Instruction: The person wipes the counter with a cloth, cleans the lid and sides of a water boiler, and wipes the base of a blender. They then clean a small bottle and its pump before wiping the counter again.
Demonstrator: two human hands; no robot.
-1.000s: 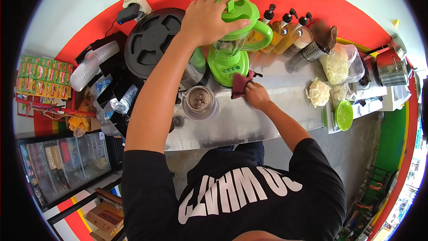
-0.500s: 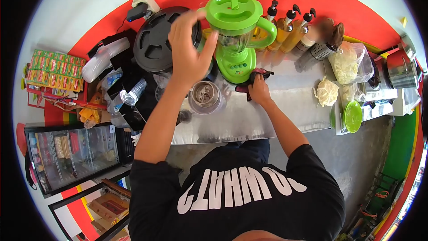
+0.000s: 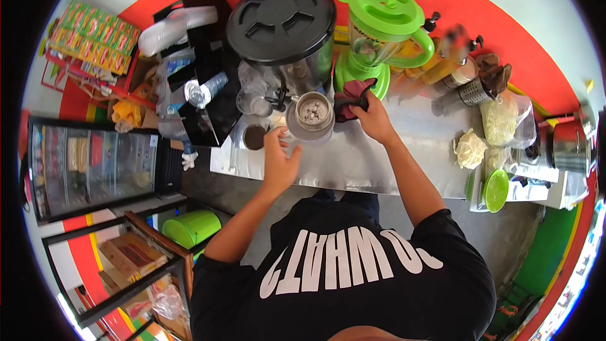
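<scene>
Cloth (image 3: 351, 96) bunched in right hand (image 3: 372, 120), fingers gripping it against green blender (image 3: 377, 38) base | left hand (image 3: 278, 161) open-fingered beside small blender cup (image 3: 310, 115)

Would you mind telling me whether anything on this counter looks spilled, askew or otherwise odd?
Nothing looks spilled or damaged. The green blender stands upright with its lid on. The right hand presses a dark red cloth against its base, and the open left hand hovers beside the small metal cup on the steel counter.
</scene>
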